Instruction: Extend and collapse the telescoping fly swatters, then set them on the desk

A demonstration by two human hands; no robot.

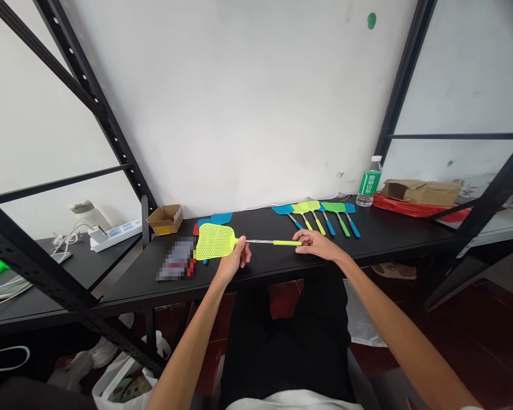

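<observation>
A yellow-green fly swatter [216,241] with a perforated head is held level above the black shelf [256,267]. My left hand [236,256] grips it at the neck, where the head meets the metal rod. At the other end, my right hand [315,245] pinches the tip of the yellow handle. Behind my right hand, several more swatters lie in a row, among them a green swatter [334,208] and a blue swatter [283,209]. Partly hidden behind the held head are another blue swatter [221,218] and something red.
A small open cardboard box [166,220] stands at the shelf's left end, near a blurred-out item [176,259]. Toward the right are a water bottle [369,182] and a flattened brown carton [421,192] on red plastic. A power strip [116,234] lies beyond the black metal upright.
</observation>
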